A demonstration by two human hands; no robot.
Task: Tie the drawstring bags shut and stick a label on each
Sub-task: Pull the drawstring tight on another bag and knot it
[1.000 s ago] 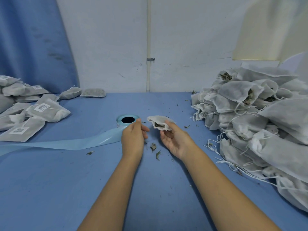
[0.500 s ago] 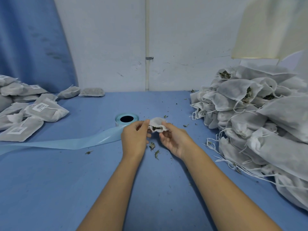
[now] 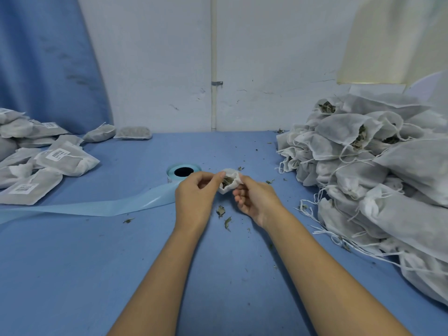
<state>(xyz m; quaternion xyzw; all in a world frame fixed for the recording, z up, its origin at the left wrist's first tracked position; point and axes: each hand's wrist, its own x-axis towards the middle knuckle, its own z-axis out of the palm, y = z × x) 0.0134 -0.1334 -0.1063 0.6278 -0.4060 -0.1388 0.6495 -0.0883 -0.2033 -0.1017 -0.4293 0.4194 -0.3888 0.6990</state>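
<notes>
Soft, even light with a cool blue tint.
The tabletop (image 3: 72, 275) was lit evenly; faint soft shadows lay under the forearms (image 3: 155, 275) near its front edge. A pale panel (image 3: 392, 37) at the top right was the brightest spot. The wide lens bent the curtain (image 3: 43, 57) edge and stretched the piled bags (image 3: 388, 178) at the right edge.

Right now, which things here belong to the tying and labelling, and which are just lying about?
Job: bag, held by left hand and right hand; untied bags, right; label roll behind the hands; labelled bags, left.
Lying about: leaves on the table; curtain; pipe on the wall.
</notes>
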